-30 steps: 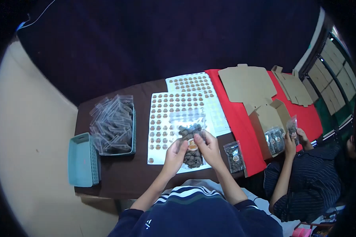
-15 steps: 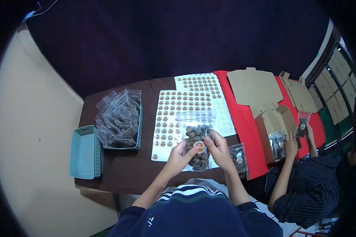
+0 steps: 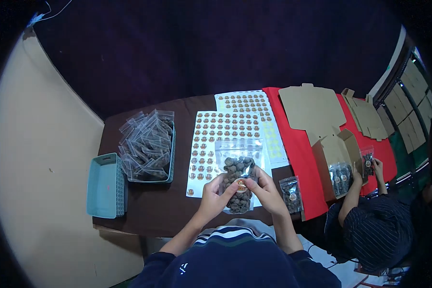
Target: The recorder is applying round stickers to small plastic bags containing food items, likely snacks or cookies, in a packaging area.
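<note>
Between my two hands is a clear zip bag (image 3: 239, 165) full of dark, lumpy dried pieces, held upright above the table. My left hand (image 3: 215, 193) grips its left side, and my right hand (image 3: 268, 191) grips its right side. Both thumbs press on a round orange-brown sticker (image 3: 241, 185) on the bag's front. Beneath and beyond the bag lies a white sheet of round stickers (image 3: 206, 139). A second sticker sheet (image 3: 273, 139), partly peeled, lies behind it. Just right of my right hand, a filled bag with a round sticker (image 3: 291, 192) rests on the table.
At left, a blue basket (image 3: 171, 165) is heaped with filled zip bags (image 3: 146, 144); another blue basket (image 3: 101, 187) stands beside it. On the red cloth (image 3: 300, 168), an open cardboard box (image 3: 324, 180) holds stickered bags. A co-worker's hands (image 3: 357, 176) are there, one at a bag (image 3: 368, 163). Flattened cardboard (image 3: 367, 115) lies behind.
My thumbs have come closer together over the sticker, and the bag sits slightly lower. The co-worker's near hand has moved along the box's right side; more bags show inside it.
</note>
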Tool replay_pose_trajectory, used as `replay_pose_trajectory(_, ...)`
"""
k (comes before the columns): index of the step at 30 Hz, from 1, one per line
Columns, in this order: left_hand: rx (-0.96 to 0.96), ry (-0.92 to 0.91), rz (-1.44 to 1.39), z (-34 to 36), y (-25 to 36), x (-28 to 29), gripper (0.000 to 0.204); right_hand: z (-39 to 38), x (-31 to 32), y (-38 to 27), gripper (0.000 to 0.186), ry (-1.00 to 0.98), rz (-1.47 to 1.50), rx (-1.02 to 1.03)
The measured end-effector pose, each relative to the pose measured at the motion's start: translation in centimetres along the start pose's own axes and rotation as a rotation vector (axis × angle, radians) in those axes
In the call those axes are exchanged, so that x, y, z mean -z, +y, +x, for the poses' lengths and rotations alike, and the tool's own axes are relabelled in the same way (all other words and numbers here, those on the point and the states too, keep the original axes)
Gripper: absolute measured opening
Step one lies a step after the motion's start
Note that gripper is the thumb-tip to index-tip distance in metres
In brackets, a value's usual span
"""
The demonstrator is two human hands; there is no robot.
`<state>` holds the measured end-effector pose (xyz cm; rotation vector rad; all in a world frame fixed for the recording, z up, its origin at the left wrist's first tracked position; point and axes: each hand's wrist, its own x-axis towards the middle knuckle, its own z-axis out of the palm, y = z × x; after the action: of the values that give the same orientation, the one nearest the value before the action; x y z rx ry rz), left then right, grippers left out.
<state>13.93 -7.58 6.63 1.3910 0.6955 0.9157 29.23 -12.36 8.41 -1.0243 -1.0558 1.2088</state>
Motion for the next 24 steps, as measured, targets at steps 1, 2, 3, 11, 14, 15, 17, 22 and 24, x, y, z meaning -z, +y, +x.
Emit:
replay_pose_trajectory(1, 0.002, -0.003, -0.002, 0.1, 0.1, 0.0, 0.031, -0.1, 0.3, -0.2, 0.036, -0.043, 0.007, -0.019)
replay_pose_trajectory(2, 0.008, -0.014, -0.034, 0.2, 0.4, -0.1, 0.031, -0.1, 0.8, 0.2, 0.039, -0.05, -0.021, -0.067)
replay_pose_trajectory(3, 0.014, -0.025, -0.067, 0.3, 0.5, -0.1, 0.031, 0.0, 1.0, 0.5, 0.039, -0.048, -0.022, -0.068)
replay_pose_trajectory(11, -0.042, 0.043, 0.173, 0.4, -1.2, -0.4, 0.032, 0.7, -0.5, 3.3, 0.037, 0.167, -0.041, 0.044)
replay_pose_trajectory(14, -0.061, 0.052, 0.239, 0.2, -1.8, 0.0, 0.033, 0.7, -0.9, 3.7, 0.035, 0.185, -0.001, 0.064)
replay_pose_trajectory(15, -0.046, 0.039, 0.24, 0.2, -1.9, 0.1, 0.034, 0.8, -0.8, 3.9, 0.035, 0.184, -0.002, 0.065)
replay_pose_trajectory(17, -0.039, 0.046, 0.168, 0.1, -2.1, 0.1, 0.035, 0.9, -0.6, 4.1, 0.035, 0.154, -0.032, 0.055)
replay_pose_trajectory(22, 0.081, 0.039, 0.062, 0.2, -2.7, 0.3, 0.03, 1.2, 0.3, 4.6, 0.036, 0.094, 0.026, -0.072)
replay_pose_trajectory(24, 0.081, 0.106, -0.087, 0.1, -3.0, 0.0, 0.029, 0.8, 0.0, 4.3, 0.037, 0.073, -0.059, -0.033)
